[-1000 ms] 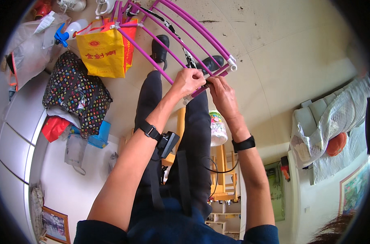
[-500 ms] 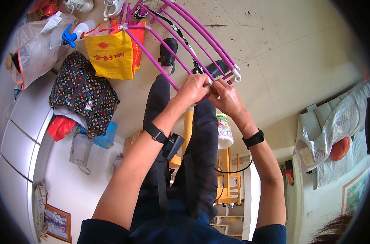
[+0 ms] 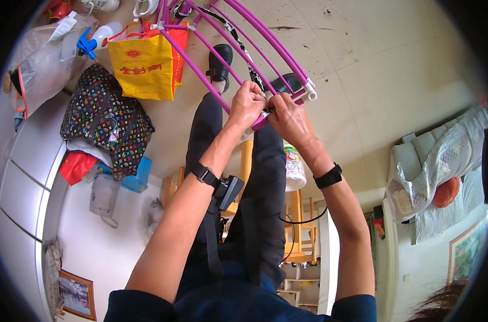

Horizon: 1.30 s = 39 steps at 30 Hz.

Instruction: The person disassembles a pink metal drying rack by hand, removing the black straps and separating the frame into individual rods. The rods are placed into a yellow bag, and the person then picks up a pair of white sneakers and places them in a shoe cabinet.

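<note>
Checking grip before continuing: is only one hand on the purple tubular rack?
No, both the left hand and right hand grip the purple tubular rack together.

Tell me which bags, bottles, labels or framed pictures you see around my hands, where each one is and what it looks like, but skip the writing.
Yellow shopping bag: floor, upper left, squarish, red print and emblem.
Spray bottle: left of that bag, white with blue trigger.
Clear plastic bag: far upper left, a white tag on top.
Printed tub: below the right hand, white, multicoloured label.
Framed picture: lower left, brown frame.
Framed picture: lower right, greenish.
</note>
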Tool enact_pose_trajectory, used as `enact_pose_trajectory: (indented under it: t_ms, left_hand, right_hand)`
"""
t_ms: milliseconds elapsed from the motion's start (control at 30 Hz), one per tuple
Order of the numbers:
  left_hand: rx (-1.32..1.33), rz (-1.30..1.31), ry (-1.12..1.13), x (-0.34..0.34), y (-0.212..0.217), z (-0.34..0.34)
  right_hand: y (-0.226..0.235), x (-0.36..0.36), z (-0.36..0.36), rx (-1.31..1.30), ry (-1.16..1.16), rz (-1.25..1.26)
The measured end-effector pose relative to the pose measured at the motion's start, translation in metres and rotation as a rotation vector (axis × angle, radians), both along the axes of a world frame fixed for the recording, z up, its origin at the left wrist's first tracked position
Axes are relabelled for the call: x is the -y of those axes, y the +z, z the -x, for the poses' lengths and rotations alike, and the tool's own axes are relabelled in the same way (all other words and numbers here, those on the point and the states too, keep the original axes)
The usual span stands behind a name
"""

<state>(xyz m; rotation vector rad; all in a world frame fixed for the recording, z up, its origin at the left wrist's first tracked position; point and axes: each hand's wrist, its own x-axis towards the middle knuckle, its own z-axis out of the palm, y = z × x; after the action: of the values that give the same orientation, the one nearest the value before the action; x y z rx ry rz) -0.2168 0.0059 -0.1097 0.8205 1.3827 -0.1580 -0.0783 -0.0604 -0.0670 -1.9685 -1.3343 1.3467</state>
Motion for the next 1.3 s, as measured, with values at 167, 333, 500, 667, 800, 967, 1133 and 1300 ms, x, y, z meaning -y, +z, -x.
enact_pose_trajectory:
  t_ms: [167, 333, 500, 667, 800, 967, 1133, 1300]
  left_hand:
    - [0.039, 0.548, 0.532, -0.009, 0.011, 0.005]
    - [0.098, 0.399, 0.368, -0.011, 0.025, 0.009]
    - [0.121, -0.045, 0.051, -0.003, 0.019, 0.01]
    - [0.299, 0.023, 0.019, -0.003, 0.012, 0.015]
    - [0.331, -0.045, -0.002, -0.001, 0.019, 0.015]
    - [0.205, -0.523, -0.628, 0.0, 0.023, 0.01]
    - [-0.124, -0.97, -0.871, -0.028, 0.012, 0.02]
    - [0.034, -1.074, -0.785, -0.041, 0.016, 0.023]
  right_hand:
    - [0.0, -0.001, 0.002, -0.061, -0.15, 0.046]
    - [0.006, 0.004, 0.001, 0.064, 0.057, 0.001]
    - [0.006, 0.014, 0.009, -0.159, -0.326, 0.049]
    - [0.006, 0.035, 0.031, -0.528, -1.039, 0.135]
    - [0.004, 0.046, 0.046, -0.521, -1.282, 0.415]
    - [-0.014, 0.045, 0.052, -0.958, -1.226, 0.381]
    - [-0.022, 0.041, 0.056, -0.903, -1.183, 0.355]
    - [-0.016, 0.027, 0.051, -0.988, -1.204, 0.352]
